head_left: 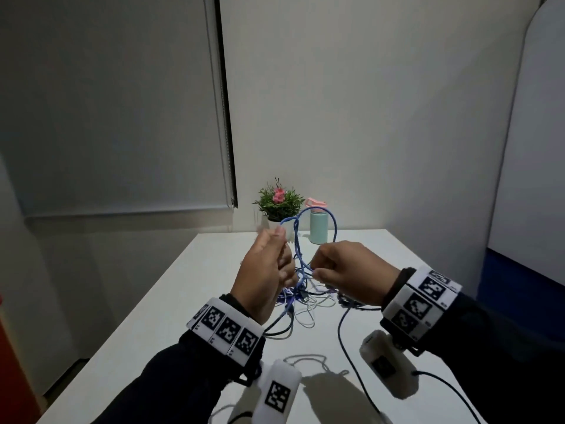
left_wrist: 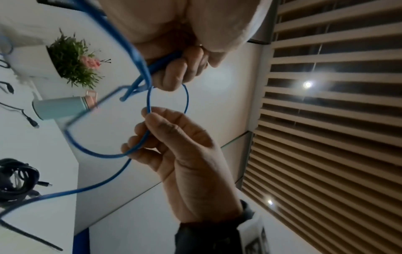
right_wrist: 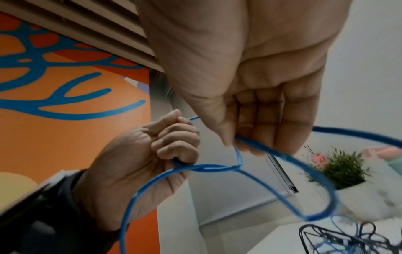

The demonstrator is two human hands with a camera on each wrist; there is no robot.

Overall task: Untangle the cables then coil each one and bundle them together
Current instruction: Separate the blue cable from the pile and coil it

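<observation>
Place: probably an office or meeting room.
Evidence: white table set into a plain wall corner; roller blind; potted plant and water bottle at the far edge.

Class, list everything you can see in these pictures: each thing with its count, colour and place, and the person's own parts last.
blue cable: one, blue, held up in loops above the table
cable pile: count unclear, black, white and blue, on the table under the hands
table: one, white
potted plant: one, green with pink flowers, far table edge
bottle: one, mint with pink lid, beside the plant
left hand: grips the blue cable
right hand: pinches the blue cable
</observation>
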